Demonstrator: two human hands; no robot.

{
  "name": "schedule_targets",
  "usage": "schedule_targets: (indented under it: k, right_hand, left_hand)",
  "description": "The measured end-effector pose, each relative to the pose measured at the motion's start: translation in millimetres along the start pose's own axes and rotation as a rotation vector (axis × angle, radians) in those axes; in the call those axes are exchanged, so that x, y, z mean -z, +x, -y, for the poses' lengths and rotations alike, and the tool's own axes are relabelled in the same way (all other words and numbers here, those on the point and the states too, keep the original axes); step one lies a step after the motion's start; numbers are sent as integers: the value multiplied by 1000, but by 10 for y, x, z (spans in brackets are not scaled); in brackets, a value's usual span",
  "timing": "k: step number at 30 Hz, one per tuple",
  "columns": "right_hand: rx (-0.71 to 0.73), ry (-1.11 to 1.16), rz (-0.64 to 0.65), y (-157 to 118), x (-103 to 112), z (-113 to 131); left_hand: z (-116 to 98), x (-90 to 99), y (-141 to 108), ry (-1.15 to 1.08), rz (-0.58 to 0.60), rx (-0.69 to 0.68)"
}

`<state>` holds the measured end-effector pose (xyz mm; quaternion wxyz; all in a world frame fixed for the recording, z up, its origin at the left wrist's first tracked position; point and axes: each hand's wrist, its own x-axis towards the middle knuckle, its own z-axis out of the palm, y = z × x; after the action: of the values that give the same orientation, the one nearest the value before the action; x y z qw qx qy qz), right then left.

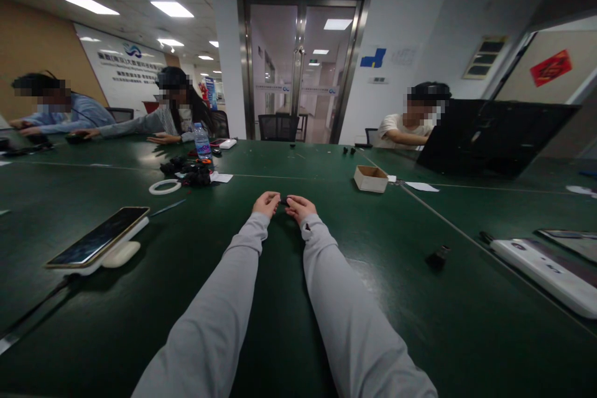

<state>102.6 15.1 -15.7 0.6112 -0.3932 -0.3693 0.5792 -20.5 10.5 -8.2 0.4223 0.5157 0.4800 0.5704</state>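
Both my arms, in grey sleeves, stretch forward over the green table (359,224). My left hand (267,204) and my right hand (300,207) meet near the middle of the view, fingertips pinched toward each other. Between them is a small dark object (283,201), too small to make out. The fingers of each hand are closed on it from either side, just above the tabletop. Part of the object is hidden by the fingertips.
At left are a phone (100,237) on a stand, a white ring (165,187), black items (186,171) and a bottle (202,142). Rightward are an open box (370,180), a small dark item (437,258), a white device (545,270) and a black monitor (494,134). Three people sit across.
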Motion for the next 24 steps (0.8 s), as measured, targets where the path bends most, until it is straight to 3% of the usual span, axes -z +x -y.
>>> schedule_targets:
  k: [6,10,16,18,24]
  right_hand:
    - [-11,5,4,-56,-14,56]
    - [-18,2,-3,-73,-26,71]
    - [-25,-2,-11,-76,-28,80]
    - [-26,-3,-12,-72,-24,79]
    - [-24,-1,-12,-55,-17,63]
  left_hand:
    - [-62,13,-21,50,-15,85]
    - [-64,21,-9,72,-10,21]
    - [-21,29,15,149,-12,96]
    - [-23,27,9,109,-5,56]
    - [-48,26,-1,57,-4,109]
